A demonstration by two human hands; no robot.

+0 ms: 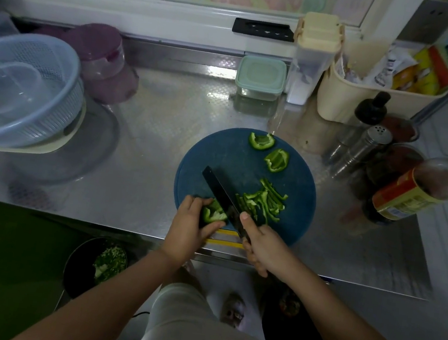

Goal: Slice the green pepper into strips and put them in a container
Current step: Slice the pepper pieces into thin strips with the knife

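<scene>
A round blue cutting board [228,153] lies at the front edge of the steel counter. My left hand [188,228] holds a green pepper piece [212,213] down on the board's near left. My right hand [263,247] grips the handle of a black knife [220,191], forefinger along the blade's spine, the blade standing against the pepper piece. A pile of cut green strips [264,201] lies right of the blade. Two uncut pepper pieces [261,141] [277,160] lie at the board's far side. A lidded clear container [260,78] stands at the back.
A pale blue colander [22,124] holding a clear bowl sits at the left, purple tubs [102,63] behind it. Shakers [364,149], bottles [415,191] and a cream bin [350,104] crowd the right. A dark bin [79,267] with green scraps stands on the floor below.
</scene>
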